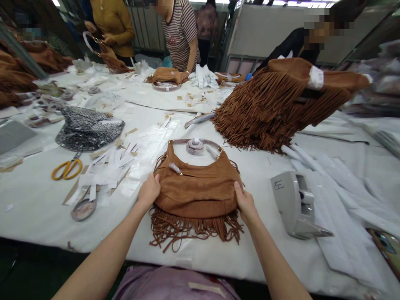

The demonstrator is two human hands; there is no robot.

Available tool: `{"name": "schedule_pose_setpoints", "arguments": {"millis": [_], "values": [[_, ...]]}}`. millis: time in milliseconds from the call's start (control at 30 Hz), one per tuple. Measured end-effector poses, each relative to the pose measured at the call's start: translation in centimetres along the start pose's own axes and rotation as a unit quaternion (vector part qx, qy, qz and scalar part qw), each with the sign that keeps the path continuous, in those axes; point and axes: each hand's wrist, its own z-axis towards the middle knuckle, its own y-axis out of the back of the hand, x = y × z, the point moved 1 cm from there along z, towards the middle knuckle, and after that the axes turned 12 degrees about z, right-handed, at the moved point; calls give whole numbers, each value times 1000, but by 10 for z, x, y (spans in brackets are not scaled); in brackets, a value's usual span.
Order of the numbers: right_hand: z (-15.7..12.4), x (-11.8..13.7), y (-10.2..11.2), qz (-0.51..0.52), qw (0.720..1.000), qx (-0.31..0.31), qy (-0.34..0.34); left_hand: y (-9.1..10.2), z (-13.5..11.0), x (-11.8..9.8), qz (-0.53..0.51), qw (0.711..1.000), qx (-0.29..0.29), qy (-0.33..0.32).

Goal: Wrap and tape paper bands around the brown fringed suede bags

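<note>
A brown suede handbag (196,187) lies on the white-covered table in front of me, its fringe (200,227) spread toward the near edge. My left hand (150,189) grips the bag's left side, thumb on top. On the right side my right hand (245,202) holds it the same way; the fingers beneath are hidden on both sides. Above the bag's opening its strap curves away from me, with a wrapped roll (195,146) inside the curve. A small wrapped zipper pull (175,168) rests on the front.
Yellow-handled scissors (66,168), paper strips (108,166) and a black-and-white bundle (89,127) lie left. At right are a grey tape dispenser (293,204), white plastic sleeves (343,225), a phone (386,248) and a pile of fringed bags (265,108). Several people stand across the table.
</note>
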Motion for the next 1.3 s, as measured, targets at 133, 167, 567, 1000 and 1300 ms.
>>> {"name": "schedule_pose_setpoints", "arguments": {"millis": [133,167,567,1000,1300], "values": [[-11,6,-6,-28,999,-22,24,8,-1,-1,-4,1000,3,-3],[-13,6,-7,-62,997,-27,41,8,-1,-1,-1,1000,-2,-8],[-20,0,-22,-347,935,-46,61,-3,8,11,61,997,-29,-45],[-27,-2,-29,-436,899,-40,10,-10,11,13,71,997,-26,-25],[-12,7,-10,-234,972,5,-26,-10,10,11,47,998,-16,-32]]}}
